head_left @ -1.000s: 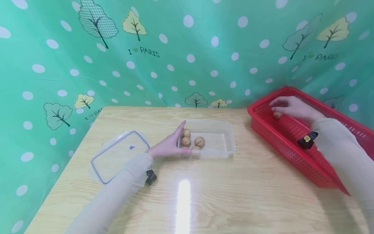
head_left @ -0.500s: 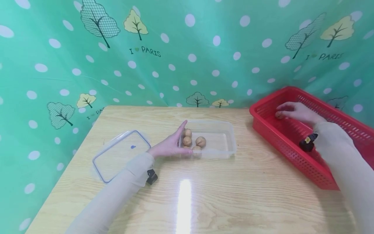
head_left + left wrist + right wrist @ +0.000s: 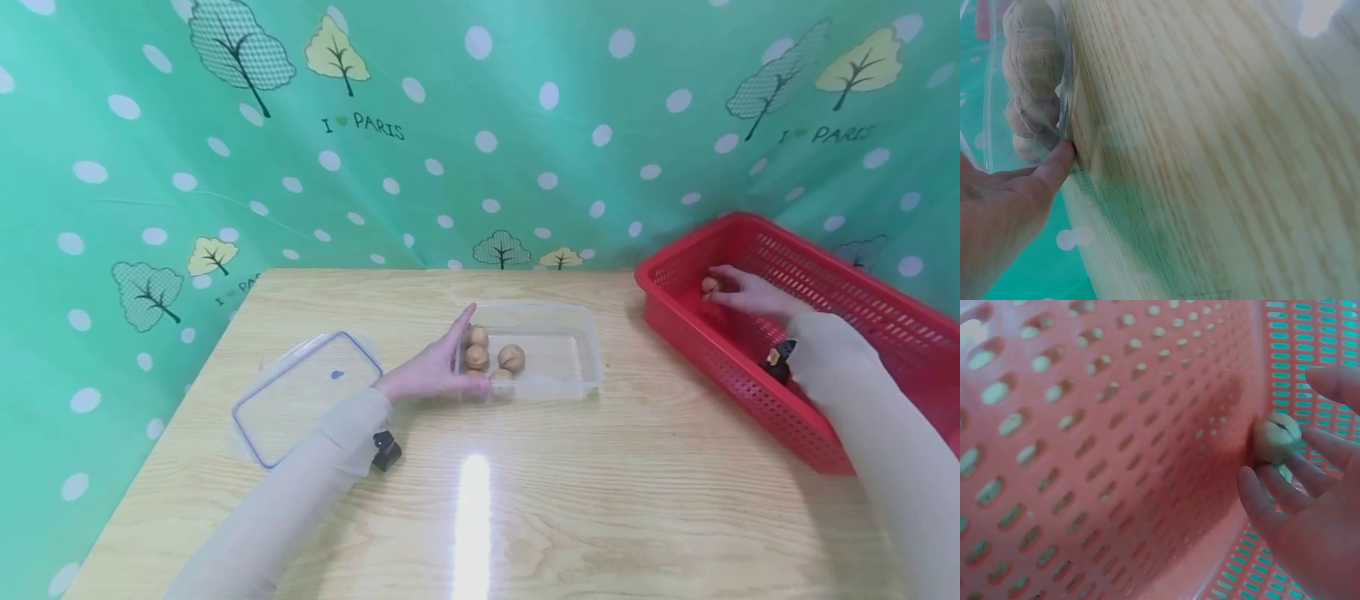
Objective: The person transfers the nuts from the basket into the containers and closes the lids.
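Note:
In the head view my left hand [image 3: 431, 372] holds the left end of a clear plastic container [image 3: 558, 385], thumb along its near wall and forefinger at the far corner. Several tan walnuts [image 3: 512, 358] lie in that end. The left wrist view shows the thumb touching the container's near corner, walnuts [image 3: 1032, 62] behind the clear wall. My right hand [image 3: 753, 297] is down inside the red basket [image 3: 757, 408], beside a walnut [image 3: 709, 285] at the far left end. In the right wrist view spread fingers reach this walnut [image 3: 1277, 437], the thumb standing apart from it.
A clear lid with a blue seal [image 3: 337, 375] lies on the wooden table [image 3: 600, 517], left of the container and partly behind the left forearm. A green dotted curtain [image 3: 420, 167] hangs behind the table. The basket's perforated wall [image 3: 1116, 425] rises close beside the right hand.
My right hand has come down into the basket, its fingers shifting from over the walnut to its right side. The left hand and the container stay put; the head view shifts slightly.

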Tool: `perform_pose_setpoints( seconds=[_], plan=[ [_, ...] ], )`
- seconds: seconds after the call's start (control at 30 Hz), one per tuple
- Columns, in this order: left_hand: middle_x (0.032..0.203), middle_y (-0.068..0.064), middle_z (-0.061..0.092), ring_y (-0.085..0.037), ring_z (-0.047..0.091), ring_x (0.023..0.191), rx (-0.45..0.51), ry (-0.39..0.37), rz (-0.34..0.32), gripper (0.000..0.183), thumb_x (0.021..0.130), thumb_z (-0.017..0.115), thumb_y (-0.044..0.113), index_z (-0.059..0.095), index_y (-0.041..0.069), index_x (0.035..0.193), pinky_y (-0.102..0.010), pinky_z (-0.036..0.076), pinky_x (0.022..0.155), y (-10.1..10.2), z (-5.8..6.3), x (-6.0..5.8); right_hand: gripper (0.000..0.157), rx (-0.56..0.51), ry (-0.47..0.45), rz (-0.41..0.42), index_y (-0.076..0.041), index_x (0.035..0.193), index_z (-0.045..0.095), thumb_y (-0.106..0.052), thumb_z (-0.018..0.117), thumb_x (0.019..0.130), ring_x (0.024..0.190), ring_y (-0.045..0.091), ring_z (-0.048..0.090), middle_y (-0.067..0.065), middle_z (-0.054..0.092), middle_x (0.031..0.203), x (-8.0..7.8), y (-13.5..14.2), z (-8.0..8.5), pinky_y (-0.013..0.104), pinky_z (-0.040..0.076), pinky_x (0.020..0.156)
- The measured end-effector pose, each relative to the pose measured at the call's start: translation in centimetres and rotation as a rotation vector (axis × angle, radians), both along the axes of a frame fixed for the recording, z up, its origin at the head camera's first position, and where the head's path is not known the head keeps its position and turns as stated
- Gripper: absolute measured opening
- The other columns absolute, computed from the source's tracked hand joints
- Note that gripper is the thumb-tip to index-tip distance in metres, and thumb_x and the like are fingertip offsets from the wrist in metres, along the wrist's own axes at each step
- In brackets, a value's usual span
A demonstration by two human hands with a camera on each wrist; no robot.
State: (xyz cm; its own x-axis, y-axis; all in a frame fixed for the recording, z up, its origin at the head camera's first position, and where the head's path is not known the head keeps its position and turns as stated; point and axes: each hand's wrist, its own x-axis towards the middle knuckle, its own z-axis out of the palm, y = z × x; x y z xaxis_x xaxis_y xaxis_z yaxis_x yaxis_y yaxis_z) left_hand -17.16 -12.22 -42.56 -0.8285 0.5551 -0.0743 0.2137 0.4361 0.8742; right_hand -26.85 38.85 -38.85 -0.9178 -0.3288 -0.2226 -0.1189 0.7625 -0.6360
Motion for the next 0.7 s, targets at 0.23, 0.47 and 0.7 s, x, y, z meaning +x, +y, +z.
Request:
perform_pose_setpoints(
  seconds=[0.23,0.47,0.7],
  plan=[
    [0.159,-0.017,0.008,-0.035,0.018,0.142,-0.015,0.000,0.007,0.120,0.079,0.081,0.032,-0.014,0.033,0.153,-0.050,0.017,0.113,-0.22,-0.11,0.05,0.054,-0.014,0.027,0.009,0.011,0.134,0.035,-0.008,0.063,0.092,0.101,0.025,0.051,0.027,0.049,0.118,-0.19,0.05,-0.75,0.024,0.044,0.088],
    [0.158,-0.019,0.009,-0.036,0.017,0.142,-0.014,0.009,0.000,0.120,0.080,0.081,0.029,-0.015,0.030,0.153,-0.051,0.017,0.113,-0.18,0.10,0.10,0.051,0.034,0.049,0.005,0.008,0.133,0.042,-0.013,0.064,0.092,0.106,0.035,0.047,0.027,0.048,0.124,-0.08,-0.12,-0.92,0.039,0.043,0.089],
    [0.160,-0.012,-0.001,-0.032,0.008,0.144,0.011,-0.010,0.002,0.120,0.080,0.081,0.024,-0.014,0.029,0.154,-0.052,0.012,0.114,-0.20,0.13,0.18,0.047,0.062,0.027,-0.053,0.001,0.131,0.050,-0.025,0.064,0.094,0.102,0.033,0.050,0.020,0.055,0.117,-0.15,-0.30,-0.56,0.039,0.044,0.082]
  ],
)
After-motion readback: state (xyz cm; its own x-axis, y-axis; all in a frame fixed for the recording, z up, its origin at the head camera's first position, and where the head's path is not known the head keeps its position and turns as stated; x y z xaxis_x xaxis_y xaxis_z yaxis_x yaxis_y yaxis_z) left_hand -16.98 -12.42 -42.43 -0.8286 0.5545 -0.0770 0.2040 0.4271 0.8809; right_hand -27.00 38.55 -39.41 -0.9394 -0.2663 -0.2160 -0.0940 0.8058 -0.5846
